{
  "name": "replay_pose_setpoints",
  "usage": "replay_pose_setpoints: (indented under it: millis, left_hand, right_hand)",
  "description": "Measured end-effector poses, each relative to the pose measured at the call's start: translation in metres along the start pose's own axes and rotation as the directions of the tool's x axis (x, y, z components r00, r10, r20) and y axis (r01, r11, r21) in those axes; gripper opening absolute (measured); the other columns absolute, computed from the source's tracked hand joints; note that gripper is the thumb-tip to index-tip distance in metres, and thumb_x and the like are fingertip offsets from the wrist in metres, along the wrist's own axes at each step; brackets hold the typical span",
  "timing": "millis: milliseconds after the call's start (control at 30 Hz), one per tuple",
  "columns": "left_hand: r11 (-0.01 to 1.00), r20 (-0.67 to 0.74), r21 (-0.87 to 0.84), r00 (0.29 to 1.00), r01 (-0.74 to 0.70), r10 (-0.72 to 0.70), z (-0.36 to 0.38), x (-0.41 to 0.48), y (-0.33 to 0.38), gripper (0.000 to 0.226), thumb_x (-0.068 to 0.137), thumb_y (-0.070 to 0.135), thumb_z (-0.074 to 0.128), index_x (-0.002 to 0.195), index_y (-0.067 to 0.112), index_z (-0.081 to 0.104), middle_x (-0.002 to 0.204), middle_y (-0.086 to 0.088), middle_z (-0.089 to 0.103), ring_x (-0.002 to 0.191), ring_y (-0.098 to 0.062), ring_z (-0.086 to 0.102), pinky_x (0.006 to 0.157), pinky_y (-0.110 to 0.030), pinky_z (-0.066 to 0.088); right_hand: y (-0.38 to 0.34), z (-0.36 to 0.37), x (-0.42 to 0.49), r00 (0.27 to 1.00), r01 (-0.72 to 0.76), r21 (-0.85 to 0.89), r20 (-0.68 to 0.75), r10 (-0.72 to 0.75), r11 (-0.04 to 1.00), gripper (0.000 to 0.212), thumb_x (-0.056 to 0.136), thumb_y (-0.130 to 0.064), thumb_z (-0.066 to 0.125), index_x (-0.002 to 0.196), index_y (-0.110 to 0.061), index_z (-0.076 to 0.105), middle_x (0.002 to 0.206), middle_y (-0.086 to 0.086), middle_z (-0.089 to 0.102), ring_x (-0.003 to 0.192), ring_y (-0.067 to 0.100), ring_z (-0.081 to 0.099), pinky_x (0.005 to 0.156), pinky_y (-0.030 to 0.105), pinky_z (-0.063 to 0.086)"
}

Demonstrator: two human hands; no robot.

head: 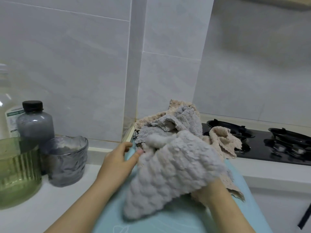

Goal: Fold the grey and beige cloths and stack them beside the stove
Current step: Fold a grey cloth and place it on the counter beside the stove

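A fluffy light grey cloth (170, 174) hangs bunched over my right hand (208, 192), which grips it from below and is mostly hidden by it. My left hand (117, 160) lies beside it on the pale blue mat (168, 221), its fingertips touching the cloth's left edge. Behind, a heap of crumpled cloths fills the wall corner: a darker grey cloth (170, 125) on top of a beige cloth (180, 105). Another beige cloth (223, 142) spills onto the black stove (269, 147).
On the white counter at the left stand a green ribbed glass jar (16, 172), a grey textured glass cup (67, 158), a dark-capped grey bottle (34, 121) and a large clear bottle (6, 101). Tiled walls close the back.
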State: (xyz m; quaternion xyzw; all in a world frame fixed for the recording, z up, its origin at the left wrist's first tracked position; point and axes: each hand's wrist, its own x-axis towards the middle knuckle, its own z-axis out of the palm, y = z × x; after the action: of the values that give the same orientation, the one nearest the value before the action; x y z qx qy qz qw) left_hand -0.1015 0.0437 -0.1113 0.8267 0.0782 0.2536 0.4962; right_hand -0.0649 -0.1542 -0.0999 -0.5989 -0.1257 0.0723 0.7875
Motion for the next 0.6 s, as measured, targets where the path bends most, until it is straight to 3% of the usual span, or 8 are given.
replay_pose_setpoints:
  millis: [100,167,233,333,400,467,533,600]
  left_hand:
    - [0.972,0.080,0.232,0.997,-0.025,0.007,0.002,0.000,-0.004,0.030,0.076,0.036,0.062,0.105,0.032,0.058,0.098,0.007,0.060,0.101,-0.020,0.056,0.081,-0.027,0.042]
    - [0.921,0.158,0.385,0.987,-0.061,-0.001,0.001,-0.001,-0.007,0.031,0.073,0.038,0.059,0.104,0.035,0.060,0.101,0.009,0.062,0.103,-0.018,0.056,0.086,-0.028,0.046]
    - [0.883,0.230,0.455,0.973,-0.116,0.010,0.001,-0.004,-0.007,0.033,0.073,0.041,0.054,0.105,0.035,0.062,0.105,0.011,0.064,0.106,-0.017,0.055,0.089,-0.030,0.046]
    - [0.812,0.277,0.545,0.959,-0.209,0.060,0.005,-0.006,-0.006,0.036,0.074,0.043,0.044,0.102,0.031,0.063,0.102,0.007,0.065,0.104,-0.021,0.053,0.086,-0.032,0.045]
    - [0.843,0.264,0.495,0.961,-0.210,0.085,0.007,-0.004,-0.007,0.025,0.078,0.037,0.048,0.094,0.025,0.064,0.094,0.005,0.067,0.099,-0.022,0.056,0.081,-0.032,0.047]
    - [0.895,0.261,0.407,0.962,-0.181,0.076,0.008,-0.004,-0.007,0.014,0.086,0.029,0.053,0.085,0.022,0.066,0.089,0.006,0.069,0.093,-0.019,0.060,0.079,-0.031,0.049]
    - [0.946,0.253,0.299,0.966,-0.128,0.051,0.008,-0.004,-0.005,0.018,0.090,0.030,0.053,0.082,0.025,0.068,0.090,0.006,0.070,0.090,-0.014,0.061,0.080,-0.028,0.047]
    - [0.999,0.242,0.036,0.970,-0.028,0.018,0.007,-0.004,0.002,0.019,0.092,0.033,0.053,0.086,0.025,0.069,0.089,0.006,0.070,0.087,-0.012,0.061,0.076,-0.026,0.046]
  right_hand:
    - [-0.018,-0.010,-0.010,0.938,0.007,0.088,0.344,-0.037,0.996,0.041,0.062,-0.038,0.067,0.076,0.001,0.069,0.080,0.024,0.069,0.089,0.039,0.066,0.077,0.042,0.055]
    - [-0.021,-0.009,-0.015,0.949,-0.012,-0.065,0.313,0.032,0.998,0.051,0.056,-0.051,0.070,0.074,-0.003,0.070,0.065,0.019,0.068,0.063,0.028,0.066,0.063,0.034,0.052]
    - [-0.015,-0.006,-0.017,0.983,-0.019,-0.328,0.169,0.078,0.944,0.046,0.071,-0.053,0.064,0.086,-0.009,0.067,0.060,0.011,0.064,0.052,0.020,0.058,0.055,0.030,0.041]
    - [-0.009,0.015,-0.024,0.967,0.116,-0.783,0.228,0.109,0.611,0.034,0.076,-0.054,0.066,0.104,-0.035,0.061,0.089,-0.012,0.065,0.077,0.002,0.061,0.069,0.020,0.043]
    - [-0.002,0.024,-0.026,0.951,0.180,-0.890,0.266,0.157,0.419,0.053,0.074,-0.051,0.071,0.121,-0.041,0.051,0.107,-0.020,0.058,0.099,0.001,0.056,0.082,0.017,0.042]
    - [0.003,0.026,-0.022,0.960,0.236,-0.924,0.270,0.075,0.302,0.051,0.075,-0.042,0.070,0.123,-0.035,0.053,0.113,-0.015,0.060,0.105,0.004,0.056,0.087,0.021,0.043]
    - [0.004,0.023,-0.018,0.964,0.261,-0.891,0.263,-0.047,0.370,0.028,0.077,-0.030,0.067,0.105,-0.031,0.065,0.100,-0.011,0.067,0.094,0.006,0.061,0.085,0.023,0.047]
    - [-0.001,0.015,-0.015,0.958,0.288,-0.713,0.220,-0.186,0.639,0.014,0.076,-0.020,0.067,0.089,-0.025,0.067,0.090,-0.006,0.071,0.085,0.008,0.064,0.080,0.022,0.050]
